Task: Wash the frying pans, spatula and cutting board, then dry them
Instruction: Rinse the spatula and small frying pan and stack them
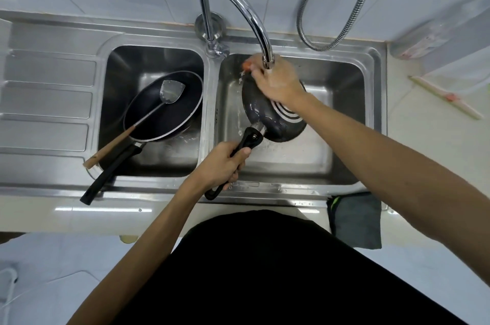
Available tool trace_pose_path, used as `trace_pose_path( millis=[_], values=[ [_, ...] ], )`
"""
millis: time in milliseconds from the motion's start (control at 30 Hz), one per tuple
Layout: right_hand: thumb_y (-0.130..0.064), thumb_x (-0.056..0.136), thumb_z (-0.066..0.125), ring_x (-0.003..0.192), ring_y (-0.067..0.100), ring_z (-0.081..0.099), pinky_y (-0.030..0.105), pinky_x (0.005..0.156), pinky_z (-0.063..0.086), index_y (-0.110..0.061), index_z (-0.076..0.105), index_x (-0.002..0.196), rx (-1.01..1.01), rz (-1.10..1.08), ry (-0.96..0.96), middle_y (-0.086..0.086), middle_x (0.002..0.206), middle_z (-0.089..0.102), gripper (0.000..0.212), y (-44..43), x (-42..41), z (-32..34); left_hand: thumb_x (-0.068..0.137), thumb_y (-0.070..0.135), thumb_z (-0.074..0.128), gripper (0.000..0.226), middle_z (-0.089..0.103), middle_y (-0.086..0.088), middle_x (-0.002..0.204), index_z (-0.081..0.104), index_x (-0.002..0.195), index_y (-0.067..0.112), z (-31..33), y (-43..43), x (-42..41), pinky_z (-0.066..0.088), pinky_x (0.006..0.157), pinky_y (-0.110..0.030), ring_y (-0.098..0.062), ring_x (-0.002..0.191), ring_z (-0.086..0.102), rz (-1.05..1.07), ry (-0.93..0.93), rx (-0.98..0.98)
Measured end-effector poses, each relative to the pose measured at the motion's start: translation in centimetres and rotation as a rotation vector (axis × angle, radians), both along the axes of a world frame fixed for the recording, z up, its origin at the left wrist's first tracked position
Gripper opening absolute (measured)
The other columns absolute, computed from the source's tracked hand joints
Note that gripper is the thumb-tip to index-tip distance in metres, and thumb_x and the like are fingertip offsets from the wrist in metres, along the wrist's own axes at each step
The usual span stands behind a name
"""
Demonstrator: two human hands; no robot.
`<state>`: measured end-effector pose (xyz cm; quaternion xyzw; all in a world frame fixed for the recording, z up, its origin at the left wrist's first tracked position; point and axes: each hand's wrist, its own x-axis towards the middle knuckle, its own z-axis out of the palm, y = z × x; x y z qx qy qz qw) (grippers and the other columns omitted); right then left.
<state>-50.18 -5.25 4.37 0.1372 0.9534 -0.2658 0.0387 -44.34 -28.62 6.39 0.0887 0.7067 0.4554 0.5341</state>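
**Ana:** Head view first: where was the small pan [267, 112]?

**Ben:** It was over the right basin [339, 117], turned bottom up and tilted, with its ringed base facing the camera. It was wet, and its far rim sat just under the tap [238, 3] spout.

**Ana:** Who had hold of it?

**Ben:** The left hand [224, 165] did. Its fingers and thumb were wrapped tight round the black handle [249, 139], near the front edge of the sink.

**Ana:** And the right hand [275, 83]?

**Ben:** It lay on the far part of the pan's base, right below the spout, knuckles up. A small orange thing [246, 66] showed past the fingertips. It was blurred, so I could not tell what it was or whether the fingers gripped it or only pressed on it.

**Ana:** What about the other pieces?

**Ben:** The big pan [164, 115] was in the left basin [124, 64], right way up and leaning, its long black handle reaching out over the front rim. The spatula [169, 92] lay inside it, metal blade toward the back and wooden grip pointing to the front left, out past the pan's edge.

**Ana:** Anything beside the sink?

**Ben:** A grey cloth [355, 221] hung over the counter [106, 216] edge at the front right. A metal hose [344, 6] looped down the tiled wall behind the right basin.
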Motion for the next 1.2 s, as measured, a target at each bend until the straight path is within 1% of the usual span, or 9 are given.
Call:
trace_pose_path(
  millis=[100,300,500,667,833,900,967,1033,1200],
  values=[
    [-0.042,0.099,0.044,0.110,0.017,0.065,0.030,0.098,0.048,-0.026,0.069,0.121,-0.119,-0.099,-0.042,-0.003,0.121,0.070,0.037,0.3,-0.2,0.1,0.107,0.024,0.048,0.033,0.047,-0.009,0.072,0.048,0.101,-0.009,-0.1,-0.2,0.2,0.036,0.033,-0.025,-0.016,0.038,0.038,0.043,-0.039,0.012],
    [-0.029,0.104,0.042,0.145,0.033,0.037,0.052,0.121,0.023,-0.019,0.061,0.137,0.159,0.431,0.216,0.001,0.149,0.054,0.039,-2.6,6.4,-1.5,0.107,0.029,0.046,0.027,0.046,-0.001,0.067,0.053,0.102,0.003,-0.1,0.7,0.7,0.032,0.032,-0.019,-0.008,0.038,0.034,0.262,-0.307,0.099],
    [-0.024,0.106,0.045,0.147,0.034,0.034,0.057,0.118,0.028,-0.010,0.050,0.147,0.169,0.136,0.385,0.009,0.155,0.045,0.044,-1.4,12.5,-3.3,0.106,0.031,0.044,0.029,0.041,0.000,0.065,0.053,0.097,0.006,0.0,1.1,1.3,0.028,0.030,-0.015,-0.004,0.036,0.030,0.427,-0.529,0.203],
    [-0.053,0.103,0.037,0.147,0.027,0.032,0.049,0.121,0.029,-0.010,0.038,0.153,-0.136,-0.218,0.072,0.011,0.159,0.036,0.066,1.5,8.9,-1.7,0.102,0.037,0.045,0.028,0.037,0.004,0.066,0.053,0.096,0.011,-0.3,-0.3,0.5,0.024,0.028,-0.012,0.000,0.035,0.027,0.495,-0.686,0.266],
    [-0.080,0.082,0.051,0.155,0.029,0.004,0.057,0.125,0.012,-0.019,0.020,0.160,-0.137,0.188,-0.089,0.009,0.167,0.015,0.104,2.8,5.9,0.0,0.098,0.038,0.045,0.029,0.036,0.004,0.066,0.052,0.097,0.010,-0.3,-1.5,-0.5,0.026,0.025,-0.013,0.002,0.034,0.030,0.563,-0.733,0.361],
    [-0.070,0.076,0.069,0.154,0.027,-0.001,0.053,0.126,0.006,-0.018,0.017,0.160,-0.077,0.347,-0.064,0.012,0.166,0.017,0.112,2.3,6.3,0.1,0.100,0.039,0.044,0.029,0.036,0.004,0.067,0.052,0.098,0.011,-0.5,-2.0,-0.8,0.028,0.024,-0.015,0.002,0.034,0.031,0.581,-0.751,0.396],
    [-0.037,0.077,0.082,0.151,0.033,0.018,0.052,0.126,0.014,-0.014,0.030,0.155,0.046,0.394,0.063,0.015,0.156,0.035,0.097,1.8,6.2,0.2,0.101,0.039,0.042,0.030,0.036,0.005,0.067,0.052,0.099,0.011,-0.5,-2.3,-0.7,0.028,0.025,-0.014,0.001,0.033,0.032,0.591,-0.801,0.426],
    [-0.006,0.075,0.074,0.142,0.036,0.038,0.051,0.122,0.027,-0.015,0.043,0.147,0.114,0.320,0.164,0.014,0.144,0.050,0.079,1.5,5.6,0.4,0.103,0.041,0.040,0.031,0.036,0.007,0.066,0.052,0.098,0.013,-0.4,-2.2,-0.3,0.027,0.025,-0.014,0.000,0.032,0.033,0.611,-0.874,0.447],
    [0.000,0.084,0.054,0.120,0.030,0.055,0.043,0.100,0.048,-0.018,0.058,0.133,0.220,0.349,0.229,0.004,0.136,0.060,0.052,0.5,3.9,1.7,0.102,0.047,0.047,0.039,0.033,0.006,0.062,0.057,0.095,0.011,0.0,-1.2,0.2,0.023,0.024,-0.016,-0.001,0.032,0.027,0.539,-0.708,0.253]
  ],
)
